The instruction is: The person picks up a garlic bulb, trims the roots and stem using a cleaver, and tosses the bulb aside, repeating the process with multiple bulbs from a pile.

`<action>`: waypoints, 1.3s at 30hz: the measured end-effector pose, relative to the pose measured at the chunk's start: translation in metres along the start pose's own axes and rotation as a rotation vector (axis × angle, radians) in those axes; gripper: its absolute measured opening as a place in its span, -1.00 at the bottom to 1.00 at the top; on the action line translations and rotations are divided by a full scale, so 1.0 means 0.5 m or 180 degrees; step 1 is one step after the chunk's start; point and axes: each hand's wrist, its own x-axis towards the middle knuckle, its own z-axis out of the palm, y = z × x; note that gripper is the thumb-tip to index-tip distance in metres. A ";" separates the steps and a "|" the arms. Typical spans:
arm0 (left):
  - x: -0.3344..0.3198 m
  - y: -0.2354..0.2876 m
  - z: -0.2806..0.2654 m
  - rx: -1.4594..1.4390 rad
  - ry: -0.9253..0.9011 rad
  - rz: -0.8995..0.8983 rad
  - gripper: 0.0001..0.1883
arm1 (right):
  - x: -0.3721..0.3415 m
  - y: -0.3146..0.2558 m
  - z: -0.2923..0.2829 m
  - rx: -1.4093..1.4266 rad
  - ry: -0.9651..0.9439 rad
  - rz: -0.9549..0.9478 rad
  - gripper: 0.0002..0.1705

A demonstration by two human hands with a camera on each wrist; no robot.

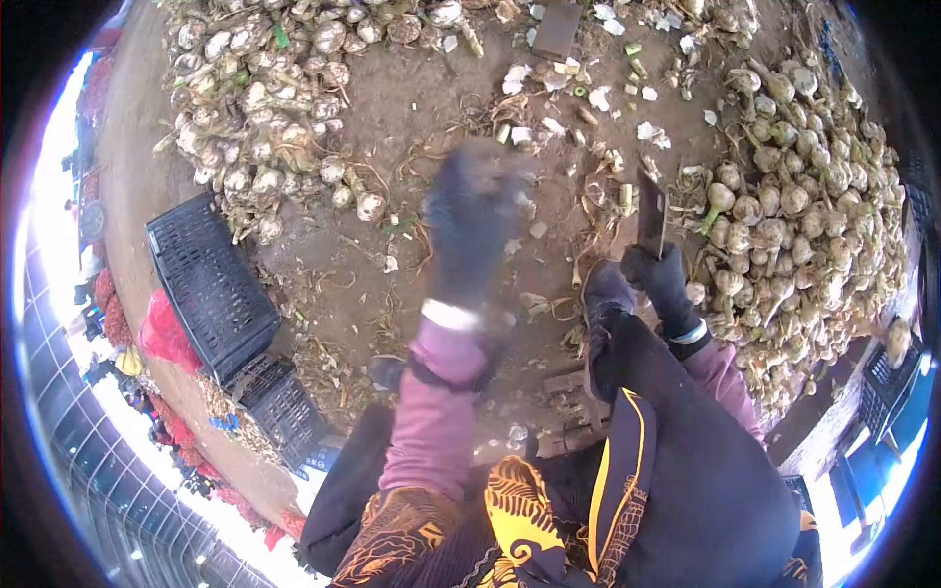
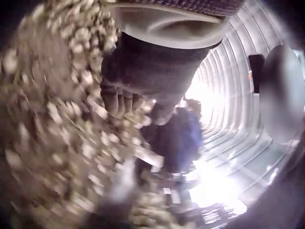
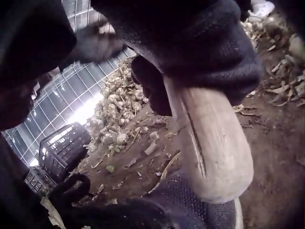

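Note:
The left hand (image 1: 469, 220), in a dark glove, is blurred above the dirt floor between two garlic heaps. In the left wrist view, that hand (image 2: 147, 78) has its fingers apart from the thumb, and no held thing can be made out. The gloved right hand (image 1: 659, 279) grips a knife (image 1: 652, 208) near the right shoe, its dark blade pointing away from the body. The knife's pale wooden handle (image 3: 217, 148) sticks out below the curled fingers of the right hand (image 3: 200, 52).
Garlic heaps lie at the upper left (image 1: 265, 127) and right (image 1: 794, 216). Black crates (image 1: 211, 284) stand at the left, beside a red bag (image 1: 169, 331). Cut stems and peels (image 1: 554, 127) litter the floor. Another crate (image 1: 885, 382) is at the right edge.

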 end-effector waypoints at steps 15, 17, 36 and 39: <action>-0.099 -0.170 -0.005 -0.2938 -0.0619 -0.1412 -0.61 | -0.020 -0.040 0.043 -0.0552 0.0126 -0.0110 -0.77; -0.104 -0.113 0.003 -0.2791 -0.0671 -0.1455 -0.61 | -0.038 -0.079 0.057 -0.0895 0.0064 -0.0291 -0.76; -0.201 -0.062 0.064 -0.3667 -0.0913 -0.1451 -0.28 | -0.075 -0.217 0.095 -0.2475 -0.0717 -0.2462 -0.68; -0.173 -0.046 0.052 -0.1534 -0.1112 0.0041 -0.46 | -0.059 -0.179 0.088 -0.2280 -0.0355 -0.2076 -0.74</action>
